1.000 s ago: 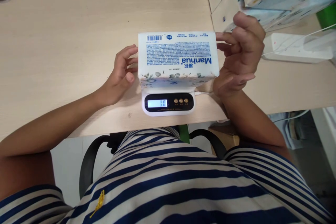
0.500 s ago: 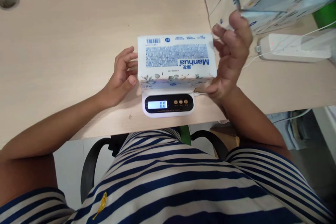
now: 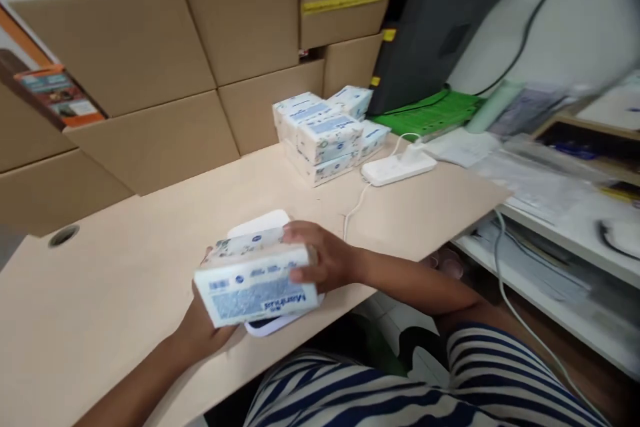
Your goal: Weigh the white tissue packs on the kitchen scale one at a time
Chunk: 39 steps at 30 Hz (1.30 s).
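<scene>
A white and blue tissue pack (image 3: 260, 290) printed "Manhua" is tilted toward me above the white kitchen scale (image 3: 273, 328), covering most of it. My right hand (image 3: 327, 257) grips the pack's right end, with fingers on the top and front faces. At the left end, my left hand (image 3: 207, 320) is closed on the pack from behind and below; most of its fingers are hidden. The scale's display is hidden by the pack.
Several more tissue packs (image 3: 327, 137) are stacked at the back of the desk, beside a white power strip (image 3: 399, 167) with a cable. Cardboard boxes (image 3: 165, 140) line the back edge. A shelf with papers (image 3: 530, 177) stands at the right.
The pack has been taken hold of by both hands, lifted and tipped toward me. Earlier it lay on the scale with my hands open beside it. My view has swung up and right.
</scene>
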Motion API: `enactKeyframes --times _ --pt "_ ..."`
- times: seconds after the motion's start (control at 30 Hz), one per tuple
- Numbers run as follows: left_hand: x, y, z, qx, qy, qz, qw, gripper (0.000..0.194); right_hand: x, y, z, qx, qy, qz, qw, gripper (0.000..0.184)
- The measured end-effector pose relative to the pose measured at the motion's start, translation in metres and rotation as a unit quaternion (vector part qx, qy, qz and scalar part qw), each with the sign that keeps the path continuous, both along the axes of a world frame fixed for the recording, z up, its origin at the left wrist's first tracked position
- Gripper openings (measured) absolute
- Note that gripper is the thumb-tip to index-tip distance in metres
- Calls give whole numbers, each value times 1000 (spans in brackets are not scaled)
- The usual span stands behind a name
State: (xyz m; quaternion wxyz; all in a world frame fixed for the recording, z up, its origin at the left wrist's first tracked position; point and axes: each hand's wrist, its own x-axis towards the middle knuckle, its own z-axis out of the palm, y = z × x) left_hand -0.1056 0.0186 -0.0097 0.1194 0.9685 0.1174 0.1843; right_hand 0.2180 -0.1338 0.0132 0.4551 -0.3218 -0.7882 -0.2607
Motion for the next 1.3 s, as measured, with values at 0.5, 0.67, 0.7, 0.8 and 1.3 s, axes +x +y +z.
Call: enactKeyframes --times 0.5,0.67,0.7,0.8,1.3 --pt "18 8 8 -73 0 98 993 101 212 -51 72 -1 280 -573 770 99" --pt "23 19 -1 -96 15 126 987 105 265 -20 89 -145 307 -630 699 93" --pt "24 18 0 -98 14 130 987 105 270 -11 89 -169 318 -636 682 93" --pt "27 10 4 -100 12 140 985 105 278 14 85 -206 338 -640 658 91" --pt "32 5 1 -107 19 111 988 109 238 31 81 -339 152 -564 737 69"
